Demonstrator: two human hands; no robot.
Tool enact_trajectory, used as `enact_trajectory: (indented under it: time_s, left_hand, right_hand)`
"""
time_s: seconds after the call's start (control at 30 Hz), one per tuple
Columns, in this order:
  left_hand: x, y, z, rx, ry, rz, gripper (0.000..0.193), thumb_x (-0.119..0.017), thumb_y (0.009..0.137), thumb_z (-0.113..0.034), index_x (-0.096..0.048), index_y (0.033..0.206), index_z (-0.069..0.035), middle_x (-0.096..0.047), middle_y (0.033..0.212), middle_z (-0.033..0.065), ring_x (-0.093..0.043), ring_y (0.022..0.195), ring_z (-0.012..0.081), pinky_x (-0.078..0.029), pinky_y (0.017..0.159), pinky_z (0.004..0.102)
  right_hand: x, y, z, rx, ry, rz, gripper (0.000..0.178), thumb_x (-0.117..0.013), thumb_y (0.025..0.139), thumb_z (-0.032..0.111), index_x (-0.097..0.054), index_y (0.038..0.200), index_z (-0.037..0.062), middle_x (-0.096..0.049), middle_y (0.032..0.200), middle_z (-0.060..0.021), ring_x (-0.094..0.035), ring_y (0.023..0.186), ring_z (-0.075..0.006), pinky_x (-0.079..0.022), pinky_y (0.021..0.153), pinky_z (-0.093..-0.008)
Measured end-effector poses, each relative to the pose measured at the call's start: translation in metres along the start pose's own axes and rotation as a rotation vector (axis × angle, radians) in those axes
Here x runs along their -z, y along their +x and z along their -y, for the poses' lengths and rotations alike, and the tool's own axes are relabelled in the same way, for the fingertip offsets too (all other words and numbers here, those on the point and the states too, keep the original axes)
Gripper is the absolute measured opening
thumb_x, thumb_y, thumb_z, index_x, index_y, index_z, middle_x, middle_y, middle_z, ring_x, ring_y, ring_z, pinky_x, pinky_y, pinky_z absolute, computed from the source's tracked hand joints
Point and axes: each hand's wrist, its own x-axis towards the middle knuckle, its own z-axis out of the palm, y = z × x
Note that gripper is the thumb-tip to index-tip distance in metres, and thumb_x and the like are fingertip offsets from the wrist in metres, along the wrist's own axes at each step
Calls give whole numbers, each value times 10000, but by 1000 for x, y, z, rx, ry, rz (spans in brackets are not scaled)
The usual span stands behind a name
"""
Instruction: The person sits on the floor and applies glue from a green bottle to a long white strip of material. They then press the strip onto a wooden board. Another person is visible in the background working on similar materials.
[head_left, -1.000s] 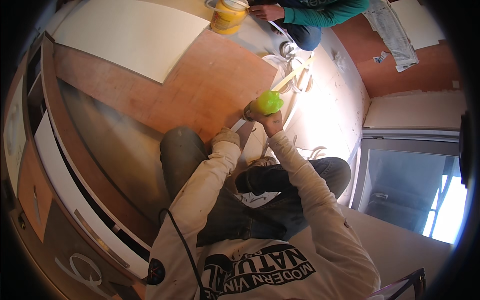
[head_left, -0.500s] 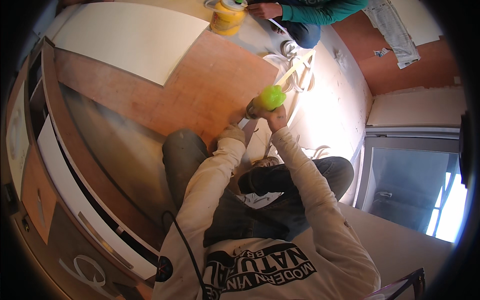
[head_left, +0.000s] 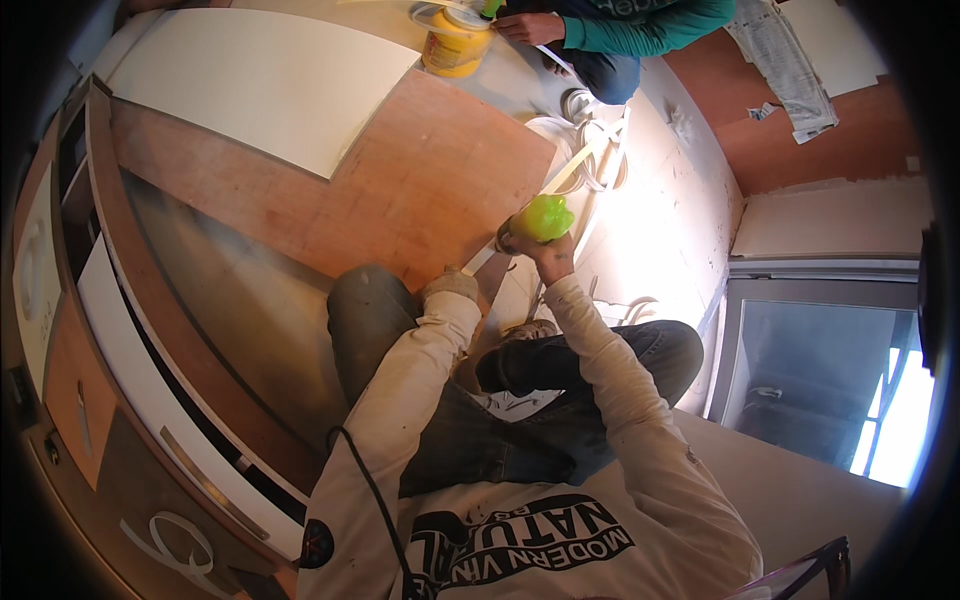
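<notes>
My right hand (head_left: pixel 545 250) is wrapped round a bright green bottle (head_left: pixel 545 218) whose lobed base faces up. Its lower part is hidden by the hand. A pale narrow strip (head_left: pixel 486 254) passes beneath the bottle, running from my left hand (head_left: pixel 452 284) up and right toward coiled white strips (head_left: pixel 590 140). My left hand is closed on the near end of this strip, close to my left knee. Both hands are over the near right corner of a reddish-brown board (head_left: pixel 430 160).
A cream panel (head_left: pixel 260 80) lies across the board. Beyond it stands a yellow bucket (head_left: pixel 456 52), where a co-worker in a green sleeve (head_left: pixel 640 35) crouches. A cabinet-like frame (head_left: pixel 170 290) lies at left. A black cord (head_left: pixel 365 470) hangs along my left arm. Bright light falls at right.
My left hand has drawn slightly left and down, exposing more of the strip between my hands. The bottle has shifted a little downward. A pale strip now shows above the yellow bucket.
</notes>
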Motion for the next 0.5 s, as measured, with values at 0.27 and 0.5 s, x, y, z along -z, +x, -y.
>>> enact_trajectory:
  time_s: [0.27, 0.5]
  left_hand:
    - [19, -21, -5, -72, 208, 71, 306, -544, 940, -206, -641, 1215, -115, -542, 1309, 124, -620, 1124, 329, -543, 825, 489]
    - [-2, 3, 4, -176, 166, -14, 257, -547, 930, -192, -697, 1121, -108, -632, 1222, 150, -648, 1090, 305, -563, 774, 500]
  right_hand:
    - [11, 17, 10, -37, 11, -113, 366, -791, 682, 96, -654, 1009, 4, -683, 972, -102, -662, 879, -201, -534, 795, -321]
    - [-11, -9, -7, -56, -60, 111, 564, -831, 665, 112, -580, 1163, 22, -665, 1072, -82, -634, 991, -198, -504, 875, -341]
